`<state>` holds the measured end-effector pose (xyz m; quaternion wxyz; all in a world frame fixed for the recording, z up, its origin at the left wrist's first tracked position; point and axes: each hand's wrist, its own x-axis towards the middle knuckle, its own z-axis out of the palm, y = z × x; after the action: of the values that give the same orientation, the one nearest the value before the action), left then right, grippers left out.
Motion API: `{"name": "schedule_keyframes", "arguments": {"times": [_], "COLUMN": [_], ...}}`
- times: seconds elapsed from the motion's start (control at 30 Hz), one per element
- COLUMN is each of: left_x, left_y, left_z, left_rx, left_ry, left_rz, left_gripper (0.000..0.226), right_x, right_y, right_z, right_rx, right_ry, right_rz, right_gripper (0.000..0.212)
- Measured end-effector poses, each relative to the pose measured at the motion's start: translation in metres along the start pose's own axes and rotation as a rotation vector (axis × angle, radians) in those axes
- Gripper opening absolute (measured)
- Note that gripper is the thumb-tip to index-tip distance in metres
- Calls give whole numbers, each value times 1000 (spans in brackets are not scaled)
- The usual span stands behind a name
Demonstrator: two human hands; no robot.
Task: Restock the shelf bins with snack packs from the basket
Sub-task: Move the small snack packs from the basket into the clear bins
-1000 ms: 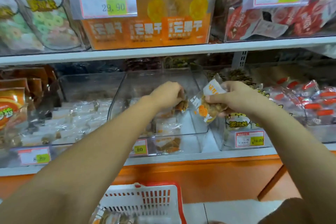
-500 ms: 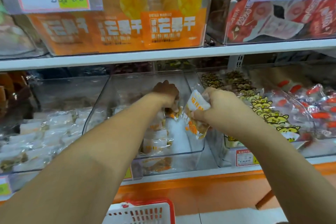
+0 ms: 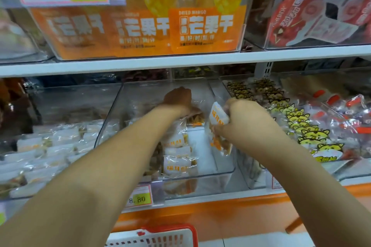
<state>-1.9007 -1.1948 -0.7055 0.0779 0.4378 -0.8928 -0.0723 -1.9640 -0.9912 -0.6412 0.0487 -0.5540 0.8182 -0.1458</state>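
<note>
Well, both of the person's arms reach into the clear middle bin (image 3: pixel 200 175) on the lower shelf (image 3: pixel 210 204). The right hand (image 3: pixel 240 119) is curled tight around a snack pack (image 3: pixel 217 120), a clear wrapper with a white and orange label. It holds the pack upright just inside the bin's right wall, with the pack's lower end hanging below the fist.

The left hand (image 3: pixel 178 99) is deeper in, near the bin's back edge, with its knuckles up over another orange-filled pack (image 3: pixel 195 120). Its fingers are hidden from where I stand, so I cannot tell whether they grip anything.

More stacked packs (image 3: pixel 176 155) of the same kind lie along the middle of the bin floor, between the two forearms. The bin's front right corner is bare white.

A price tag reading 8.80 (image 3: pixel 138 198) sits on the front of this bin. The bin to the left (image 3: pixel 112 102) holds pale wrapped pieces (image 3: pixel 50 146), and the one on the right holds rows of yellow tiger-face packs (image 3: pixel 301 126).

Orange dried mango bags (image 3: pixel 200 26) fill a bin on the shelf above. The white basket (image 3: pixel 160 236), with a red rim, shows at the bottom edge of the view.
</note>
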Motion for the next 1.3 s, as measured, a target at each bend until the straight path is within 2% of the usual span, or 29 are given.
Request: {"name": "schedule_keyframes", "arguments": {"times": [0.1,0.2,0.3,0.4,0.5,0.57,0.77,0.83,0.9,1.03,1.07,1.13,1.2,1.3], "left_x": [-24,-54,-70,-75,-78,-77,-77,-78,-78,-80,-80,-81,-81,-82], "left_y": [-17,-29,-38,-42,-42,-42,-36,-34,-33,-32,-33,-33,-32,-32], "left_z": [-13,-7,2,6,10,10,12,11,9,8,8,7,5,4], "left_rx": [-114,-110,-122,-80,-46,-53,-5,38,56,54,57,54,51,46], "left_ry": [24,-17,-55,-19,24,33,98,110,118,122,120,111,97,83], "left_rz": [48,137,126,97,72,44,-10,-15,-19,-22,-21,-26,-31,-39], "left_gripper": [52,46,48,45,41,39,34,32,31,31,32,33,34,35], "right_x": [7,20,35,55,86,102,124,126,123,116,114,109,106,106], "right_y": [-11,-24,-33,-41,-52,-59,-67,-63,-59,-49,-49,-51,-50,-46], "right_z": [3,11,27,37,42,44,63,74,86,102,100,92,83,86], "right_rx": [-73,-143,-227,-308,-302,-296,-526,-455,-419,-523,-482,-403,-367,-186], "right_ry": [81,77,93,90,-48,-169,-445,-400,-255,14,44,46,-184,-642], "right_rz": [-52,-86,-102,-42,80,86,-32,-39,-52,-105,-85,-35,-3,129], "right_gripper": [21,14,11,24,35,37,17,13,25,49,50,37,12,32]}}
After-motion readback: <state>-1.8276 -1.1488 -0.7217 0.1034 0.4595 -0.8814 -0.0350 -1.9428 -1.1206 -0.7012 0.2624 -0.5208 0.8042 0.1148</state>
